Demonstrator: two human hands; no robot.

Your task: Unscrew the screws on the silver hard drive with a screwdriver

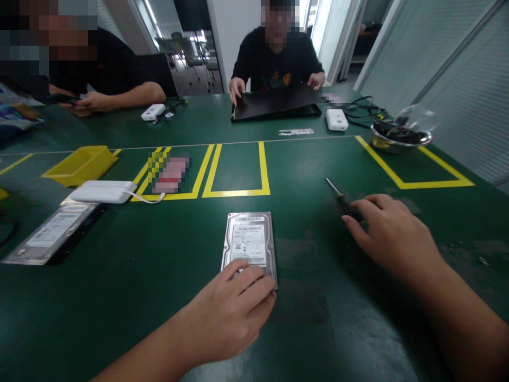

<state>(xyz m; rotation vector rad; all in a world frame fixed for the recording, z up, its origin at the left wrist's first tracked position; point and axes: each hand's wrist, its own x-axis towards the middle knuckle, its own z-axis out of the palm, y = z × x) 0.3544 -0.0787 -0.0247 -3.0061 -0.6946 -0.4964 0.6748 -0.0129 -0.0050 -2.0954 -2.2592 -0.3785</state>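
Note:
A silver hard drive [249,241] lies label-up on the green table in front of me. My left hand [233,307] rests on its near edge, fingers curled over the corner. To the right a small screwdriver [338,197] with a black handle lies on the table. My right hand [392,233] covers the handle end, fingertips touching it; whether the fingers are closed round it I cannot tell.
A second hard drive [50,233] lies at the left, beside a white box [104,191] with a cable and a yellow bin [79,164]. Yellow tape [234,192] marks squares on the table. A metal bowl [400,139] stands far right. Two people sit opposite; one holds a black laptop [276,103].

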